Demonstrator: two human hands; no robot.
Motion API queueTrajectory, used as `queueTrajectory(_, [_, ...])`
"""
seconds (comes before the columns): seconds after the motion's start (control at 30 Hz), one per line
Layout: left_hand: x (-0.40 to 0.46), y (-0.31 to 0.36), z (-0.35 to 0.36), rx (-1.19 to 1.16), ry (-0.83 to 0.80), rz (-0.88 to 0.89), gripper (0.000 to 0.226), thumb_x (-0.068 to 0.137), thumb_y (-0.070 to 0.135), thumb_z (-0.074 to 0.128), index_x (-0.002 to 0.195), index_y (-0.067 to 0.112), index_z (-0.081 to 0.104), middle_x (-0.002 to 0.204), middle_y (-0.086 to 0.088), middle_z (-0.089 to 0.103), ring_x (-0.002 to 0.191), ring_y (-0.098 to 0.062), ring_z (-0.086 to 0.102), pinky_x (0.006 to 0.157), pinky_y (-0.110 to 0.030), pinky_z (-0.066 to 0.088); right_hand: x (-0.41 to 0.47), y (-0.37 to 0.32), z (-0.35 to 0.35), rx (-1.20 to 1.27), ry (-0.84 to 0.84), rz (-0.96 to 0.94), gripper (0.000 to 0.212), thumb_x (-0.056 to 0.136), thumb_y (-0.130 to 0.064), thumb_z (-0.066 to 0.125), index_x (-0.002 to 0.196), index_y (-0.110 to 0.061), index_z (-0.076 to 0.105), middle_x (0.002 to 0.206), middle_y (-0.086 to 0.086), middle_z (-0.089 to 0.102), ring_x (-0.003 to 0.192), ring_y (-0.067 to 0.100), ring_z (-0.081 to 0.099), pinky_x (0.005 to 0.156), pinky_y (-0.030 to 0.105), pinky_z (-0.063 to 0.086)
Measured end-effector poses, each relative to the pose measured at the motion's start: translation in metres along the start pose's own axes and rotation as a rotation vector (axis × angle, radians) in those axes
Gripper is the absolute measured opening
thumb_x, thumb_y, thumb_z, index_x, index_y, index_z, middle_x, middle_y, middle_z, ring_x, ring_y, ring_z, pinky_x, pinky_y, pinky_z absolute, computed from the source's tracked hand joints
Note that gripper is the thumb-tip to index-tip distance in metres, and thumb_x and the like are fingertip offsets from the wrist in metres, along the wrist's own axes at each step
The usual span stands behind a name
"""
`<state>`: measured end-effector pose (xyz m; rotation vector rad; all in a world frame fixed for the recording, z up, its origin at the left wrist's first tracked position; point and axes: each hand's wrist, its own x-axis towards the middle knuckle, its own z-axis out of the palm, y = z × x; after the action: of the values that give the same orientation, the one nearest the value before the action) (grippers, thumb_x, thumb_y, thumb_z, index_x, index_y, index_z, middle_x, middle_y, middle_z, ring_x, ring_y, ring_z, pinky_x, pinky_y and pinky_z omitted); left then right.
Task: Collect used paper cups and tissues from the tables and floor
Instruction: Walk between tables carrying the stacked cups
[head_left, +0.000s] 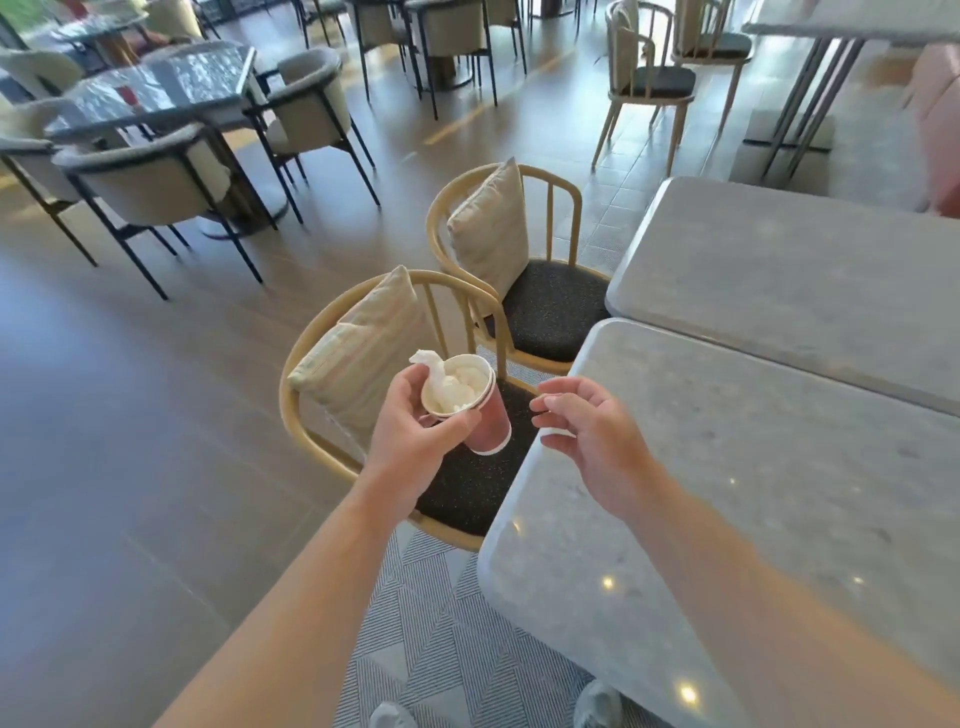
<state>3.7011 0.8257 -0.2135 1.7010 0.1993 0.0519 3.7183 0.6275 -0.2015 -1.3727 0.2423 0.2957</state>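
Left hand: the left hand (415, 421) is wrapped around the stack of pink paper cups with white rims (470, 402); the grip is closed on the cups' upper wall, just below the rim.
Cups: the stack is held in the air, tilted with the mouth toward the camera, above the dark seat of the near wooden chair with a beige cushion (363, 364).
Tissue: crumpled white tissue (451, 387) is stuffed into the top cup, and one twisted end is seen sticking out over the rim on the left.
Right hand: the right hand (582, 431) is held beside the cups without touching them, above the near left corner of the pale grey marble worktop (753, 509); its fingers are loosely curled and nothing is grasped.
Second chair: a matching wooden chair with a beige cushion (514, 260) is set just behind the first, at the left edge of a second grey worktop (810, 280).
Floor: a grey patterned rug (441, 649) lies under the near worktop, and two grey shoes (597, 706) are seen at the bottom edge.
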Motion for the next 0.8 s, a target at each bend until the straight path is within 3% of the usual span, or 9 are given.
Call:
queueTrajectory(0.1, [-0.005, -0.003, -0.056, -0.03, 0.046, 0.006, 0.072, 0.056, 0.047, 0.084, 0.118, 0.055, 0.047, 0.122, 0.016, 0.062, 0.11, -0.001, 0.064, 0.084, -0.021, 0.056, -0.002, 0.007, 0.056, -0.027, -0.041, -0.011, 0.013, 0.092, -0.014, 0.06, 0.102, -0.018, 0.068, 0.095, 0.004, 0.073, 0.091, 0.019, 0.067, 0.072, 0.028, 0.053])
queueTrajectory(0.2, [-0.007, -0.003, -0.119, -0.031, 0.073, 0.025, 0.087, 0.054, 0.047, 0.082, 0.132, 0.039, 0.045, 0.128, 0.005, 0.06, 0.115, -0.012, 0.064, 0.085, -0.021, 0.056, -0.004, 0.014, 0.12, -0.043, -0.083, -0.007, 0.012, 0.092, -0.016, 0.061, 0.1, -0.02, 0.069, 0.093, 0.002, 0.074, 0.093, 0.02, 0.069, 0.074, 0.027, 0.055])
queueTrajectory(0.37, [-0.01, -0.009, -0.225, -0.098, 0.131, 0.048, 0.069, 0.051, 0.042, 0.082, 0.113, 0.045, 0.052, 0.117, 0.012, 0.065, 0.1, 0.004, 0.067, 0.072, -0.012, 0.053, -0.01, 0.021, 0.225, -0.039, -0.2, -0.016, 0.013, 0.09, -0.015, 0.061, 0.1, -0.019, 0.069, 0.096, 0.007, 0.071, 0.091, 0.02, 0.065, 0.078, 0.033, 0.052])
queueTrajectory(0.53, [-0.013, -0.023, -0.327, -0.143, 0.246, 0.072, 0.068, 0.051, 0.041, 0.083, 0.114, 0.037, 0.057, 0.105, 0.018, 0.073, 0.097, 0.002, 0.07, 0.073, -0.014, 0.053, -0.014, 0.027, 0.32, -0.007, -0.286, -0.017, 0.012, 0.093, -0.008, 0.059, 0.1, -0.014, 0.067, 0.086, 0.005, 0.07, 0.079, 0.016, 0.064, 0.071, 0.027, 0.053])
queueTrajectory(0.63, [-0.017, -0.027, -0.376, -0.189, 0.31, 0.095, 0.071, 0.051, 0.039, 0.083, 0.116, 0.031, 0.056, 0.108, 0.01, 0.071, 0.094, 0.003, 0.07, 0.076, -0.016, 0.053, -0.018, 0.029, 0.369, 0.012, -0.333, -0.013, 0.014, 0.094, -0.003, 0.055, 0.103, -0.009, 0.064, 0.087, 0.007, 0.068, 0.077, 0.016, 0.062, 0.072, 0.031, 0.05])
queueTrajectory(0.8, [-0.024, -0.032, -0.437, -0.237, 0.417, 0.126, 0.07, 0.053, 0.038, 0.082, 0.117, 0.026, 0.055, 0.098, 0.016, 0.075, 0.089, 0.004, 0.069, 0.074, -0.014, 0.053, -0.02, 0.032, 0.436, -0.009, -0.406, -0.002, 0.015, 0.092, 0.0, 0.056, 0.097, -0.011, 0.064, 0.086, 0.006, 0.068, 0.074, 0.015, 0.06, 0.069, 0.028, 0.048])
